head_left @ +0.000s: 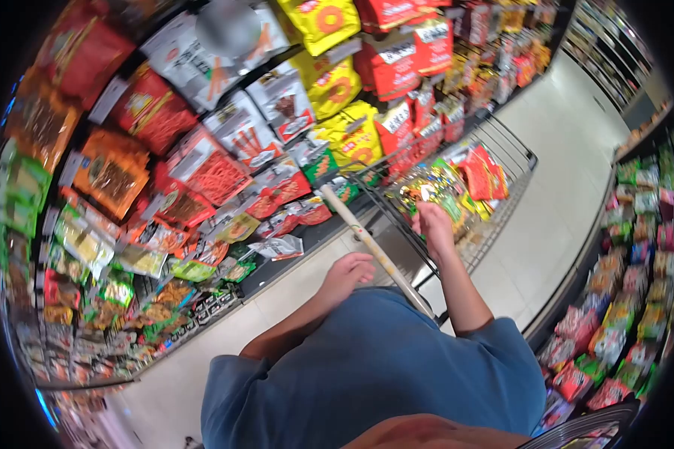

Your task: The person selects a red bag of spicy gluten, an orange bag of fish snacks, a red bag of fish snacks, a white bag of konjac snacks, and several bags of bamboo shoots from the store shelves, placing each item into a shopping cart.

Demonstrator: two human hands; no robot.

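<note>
My left hand (pixel 350 273) is beside the pale cart handle (pixel 363 238), its fingers loosely bent and nothing seen in them. My right hand (pixel 433 224) is over the near end of the wire shopping cart (pixel 520 155), past the handle. Its fingers are curled in, and what they hold, if anything, is hidden. Just beyond that hand, shiny gold and green snack packets (pixel 434 183) lie in the cart. A red snack bag (pixel 484 173) rests farther along in the basket.
On the left, shelves carry hanging bags, among them yellow bags (pixel 344 135) and red-and-white bags (pixel 404 60). A grey-white packet (pixel 277 247) lies at the shelf's lower edge. Another packed shelf (pixel 614 322) stands at right. Between them runs a tiled aisle (pixel 569 142).
</note>
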